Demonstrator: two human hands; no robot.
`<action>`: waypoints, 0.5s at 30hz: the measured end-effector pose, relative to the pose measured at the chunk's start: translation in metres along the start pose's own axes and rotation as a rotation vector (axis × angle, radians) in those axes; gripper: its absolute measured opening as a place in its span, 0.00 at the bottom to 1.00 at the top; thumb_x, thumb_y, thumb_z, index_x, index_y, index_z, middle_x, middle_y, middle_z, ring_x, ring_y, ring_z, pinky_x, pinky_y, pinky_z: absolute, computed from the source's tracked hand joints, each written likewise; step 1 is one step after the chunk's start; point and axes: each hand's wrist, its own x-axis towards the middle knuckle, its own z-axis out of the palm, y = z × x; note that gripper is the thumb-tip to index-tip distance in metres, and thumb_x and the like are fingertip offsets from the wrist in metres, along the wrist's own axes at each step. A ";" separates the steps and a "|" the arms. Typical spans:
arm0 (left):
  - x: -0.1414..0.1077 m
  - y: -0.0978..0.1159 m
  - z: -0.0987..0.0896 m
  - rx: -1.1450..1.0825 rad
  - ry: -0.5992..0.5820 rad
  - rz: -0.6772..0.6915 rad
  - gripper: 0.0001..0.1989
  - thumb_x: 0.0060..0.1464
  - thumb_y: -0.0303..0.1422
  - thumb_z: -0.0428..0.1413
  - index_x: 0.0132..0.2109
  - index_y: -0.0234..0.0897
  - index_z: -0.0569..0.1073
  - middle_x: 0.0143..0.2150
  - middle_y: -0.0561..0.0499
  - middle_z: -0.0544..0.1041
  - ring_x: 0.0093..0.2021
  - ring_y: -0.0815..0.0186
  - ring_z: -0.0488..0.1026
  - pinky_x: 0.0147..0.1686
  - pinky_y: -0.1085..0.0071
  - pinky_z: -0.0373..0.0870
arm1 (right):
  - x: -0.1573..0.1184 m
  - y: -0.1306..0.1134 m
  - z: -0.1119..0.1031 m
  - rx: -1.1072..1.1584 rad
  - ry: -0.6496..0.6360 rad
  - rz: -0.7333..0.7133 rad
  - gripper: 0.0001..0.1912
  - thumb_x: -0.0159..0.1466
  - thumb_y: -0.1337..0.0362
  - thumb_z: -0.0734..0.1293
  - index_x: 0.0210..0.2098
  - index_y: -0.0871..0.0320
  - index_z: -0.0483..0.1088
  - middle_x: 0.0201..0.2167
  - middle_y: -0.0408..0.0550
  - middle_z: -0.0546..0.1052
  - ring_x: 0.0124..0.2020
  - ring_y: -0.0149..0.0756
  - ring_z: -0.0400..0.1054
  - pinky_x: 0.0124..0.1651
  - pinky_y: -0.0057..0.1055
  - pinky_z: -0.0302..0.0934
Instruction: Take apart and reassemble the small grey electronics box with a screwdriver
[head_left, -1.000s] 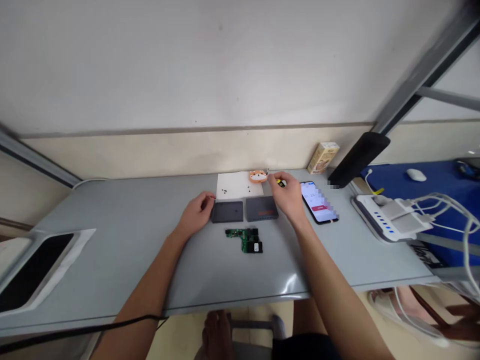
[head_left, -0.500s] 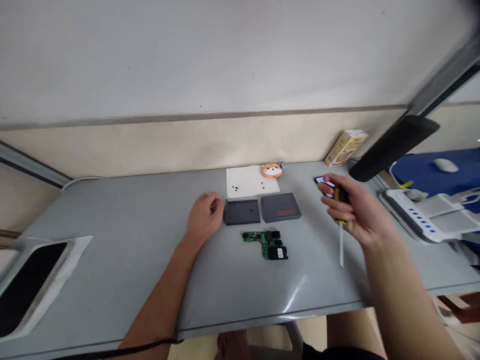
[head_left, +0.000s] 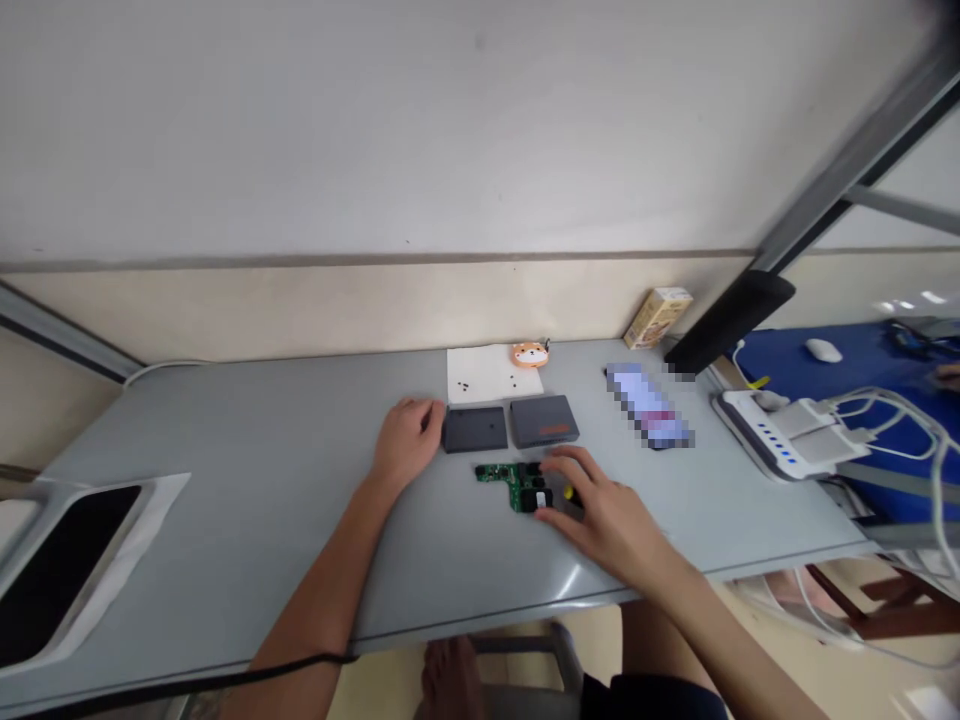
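My left hand (head_left: 406,437) rests on the desk with its fingers curled in, beside a dark grey flat cover (head_left: 476,428). Whether anything sits inside those fingers is hidden. My right hand (head_left: 600,505) is over the right end of a green circuit board (head_left: 516,480), with thumb and fingers spread either side of its black connectors; contact cannot be made out. Under the right palm shows the yellow and black handle of a screwdriver (head_left: 570,494), mostly covered. Behind the board lies a dark grey box-shaped casing (head_left: 544,420) with a reddish label.
White paper (head_left: 484,365) holds several tiny black screws and an orange animal-faced case (head_left: 530,355). A blurred-screen phone (head_left: 646,405), a carton (head_left: 658,317), a black cylinder (head_left: 727,322) and a white power strip (head_left: 769,435) stand right. A tablet-like device (head_left: 67,565) lies left.
My right hand has come left and down from over the phone to the circuit board. The screwdriver, earlier gripped with its shaft showing, is now mostly hidden under the palm. The left hand stays put.
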 end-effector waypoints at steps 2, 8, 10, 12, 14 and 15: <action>0.000 -0.003 -0.001 0.008 0.018 -0.003 0.21 0.70 0.38 0.43 0.26 0.41 0.61 0.25 0.50 0.69 0.35 0.59 0.68 0.38 0.63 0.62 | 0.009 -0.001 0.000 -0.031 -0.036 -0.072 0.22 0.68 0.47 0.66 0.57 0.47 0.64 0.65 0.50 0.68 0.37 0.41 0.77 0.36 0.41 0.70; -0.002 -0.011 -0.014 0.124 0.026 0.039 0.06 0.63 0.34 0.52 0.40 0.40 0.74 0.29 0.50 0.73 0.39 0.56 0.70 0.40 0.62 0.64 | 0.024 0.001 -0.002 -0.022 -0.093 -0.183 0.23 0.64 0.49 0.71 0.54 0.49 0.65 0.59 0.48 0.75 0.43 0.44 0.78 0.40 0.40 0.68; -0.002 -0.013 -0.017 0.135 0.010 0.043 0.07 0.62 0.33 0.53 0.42 0.40 0.75 0.29 0.49 0.73 0.39 0.56 0.71 0.41 0.62 0.65 | 0.032 -0.001 -0.010 -0.013 -0.118 -0.258 0.22 0.64 0.48 0.71 0.52 0.49 0.66 0.56 0.47 0.77 0.41 0.42 0.77 0.40 0.38 0.67; -0.002 -0.013 -0.018 0.124 -0.030 0.067 0.08 0.61 0.33 0.53 0.42 0.40 0.76 0.29 0.49 0.74 0.40 0.55 0.72 0.43 0.61 0.66 | 0.046 -0.006 -0.022 -0.012 -0.105 -0.354 0.21 0.65 0.47 0.70 0.53 0.49 0.68 0.56 0.46 0.77 0.43 0.42 0.77 0.41 0.37 0.66; -0.002 -0.011 -0.018 0.111 -0.063 0.098 0.09 0.61 0.33 0.53 0.43 0.40 0.77 0.31 0.48 0.76 0.41 0.55 0.72 0.43 0.61 0.66 | 0.067 -0.011 -0.036 -0.013 -0.015 -0.407 0.21 0.68 0.49 0.67 0.57 0.48 0.68 0.60 0.47 0.74 0.46 0.41 0.77 0.41 0.35 0.66; -0.003 -0.009 -0.017 0.105 -0.074 0.113 0.09 0.61 0.33 0.53 0.44 0.40 0.77 0.32 0.48 0.76 0.41 0.55 0.72 0.43 0.61 0.66 | 0.079 -0.013 -0.041 -0.028 0.025 -0.406 0.21 0.69 0.51 0.67 0.59 0.48 0.67 0.62 0.48 0.73 0.48 0.41 0.76 0.42 0.35 0.65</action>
